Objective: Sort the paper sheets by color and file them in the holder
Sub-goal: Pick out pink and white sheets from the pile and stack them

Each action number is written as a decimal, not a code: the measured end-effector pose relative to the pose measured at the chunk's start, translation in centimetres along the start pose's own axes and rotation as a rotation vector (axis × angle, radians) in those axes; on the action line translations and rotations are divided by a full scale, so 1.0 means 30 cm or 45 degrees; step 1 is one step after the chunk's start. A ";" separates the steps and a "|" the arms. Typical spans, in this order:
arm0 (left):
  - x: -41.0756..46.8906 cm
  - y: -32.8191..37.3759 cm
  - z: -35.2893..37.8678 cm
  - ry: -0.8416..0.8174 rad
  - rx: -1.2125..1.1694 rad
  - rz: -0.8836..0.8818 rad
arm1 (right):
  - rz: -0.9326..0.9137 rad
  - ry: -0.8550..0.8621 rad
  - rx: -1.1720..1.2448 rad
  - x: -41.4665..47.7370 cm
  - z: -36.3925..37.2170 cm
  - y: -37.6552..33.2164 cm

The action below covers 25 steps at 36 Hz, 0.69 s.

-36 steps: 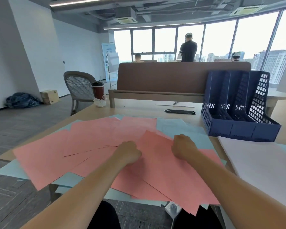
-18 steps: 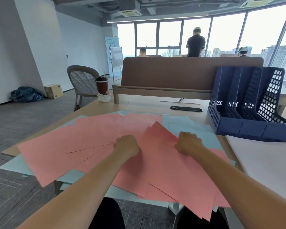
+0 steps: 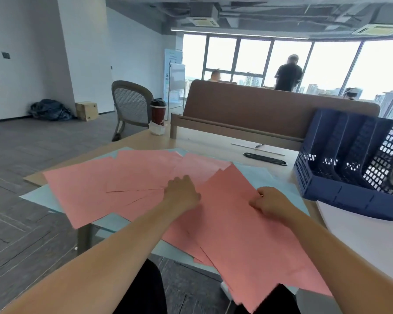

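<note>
Several pink sheets (image 3: 104, 189) lie fanned across the desk over pale blue sheets (image 3: 256, 175). My left hand (image 3: 182, 192) rests on the fan's middle with its fingers flat on the pink paper. My right hand (image 3: 267, 203) pinches the right edge of the topmost pink sheet (image 3: 247, 241), which slants toward me and hangs over the desk's front edge. A dark blue mesh file holder (image 3: 340, 196) with three slots stands at the right, and nothing shows in them. White sheets (image 3: 361, 241) lie in front of it.
A red cup (image 3: 158, 112) stands at the desk's far left corner by a grey chair (image 3: 132, 107). A black flat object (image 3: 264, 157) and a pen (image 3: 258, 145) lie before the brown divider (image 3: 270, 109). People stand by the windows beyond.
My view has swung left and up. The topmost pink sheet has slid toward me and rotated, held by my right hand. My left hand stays on the fan.
</note>
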<state>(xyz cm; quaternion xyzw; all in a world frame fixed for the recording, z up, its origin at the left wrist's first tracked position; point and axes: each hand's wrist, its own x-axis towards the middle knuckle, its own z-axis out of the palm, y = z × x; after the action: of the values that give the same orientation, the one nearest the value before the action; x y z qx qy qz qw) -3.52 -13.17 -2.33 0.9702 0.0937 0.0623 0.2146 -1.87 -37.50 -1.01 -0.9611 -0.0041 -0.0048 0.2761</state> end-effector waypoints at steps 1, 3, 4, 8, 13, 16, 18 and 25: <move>-0.001 -0.003 -0.010 0.004 -0.039 -0.019 | 0.021 0.031 0.067 0.004 0.001 0.003; 0.002 -0.012 -0.031 0.000 -0.124 -0.042 | 0.067 0.078 0.176 0.017 0.009 -0.003; 0.006 -0.017 -0.043 -0.003 -0.168 -0.048 | 0.095 0.095 0.224 0.022 0.014 -0.011; 0.032 -0.047 -0.080 -0.023 -0.258 -0.089 | 0.188 0.150 0.397 0.057 0.043 -0.067; 0.095 -0.088 -0.107 -0.085 -0.353 -0.127 | 0.270 0.209 0.647 0.152 0.097 -0.138; 0.127 -0.104 -0.116 -0.063 -0.405 -0.099 | 0.302 0.214 0.767 0.209 0.123 -0.171; 0.168 -0.118 -0.115 -0.043 -0.407 -0.111 | 0.317 0.204 0.783 0.253 0.139 -0.191; 0.339 -0.167 -0.118 0.059 -0.411 -0.155 | 0.245 0.180 0.628 0.358 0.175 -0.257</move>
<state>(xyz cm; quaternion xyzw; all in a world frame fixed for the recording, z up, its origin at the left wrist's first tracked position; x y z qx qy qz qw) 5.03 -5.16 -0.47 0.9139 0.1459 0.0858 0.3690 8.82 -28.14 -1.24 -0.8580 0.1056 -0.0444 0.5008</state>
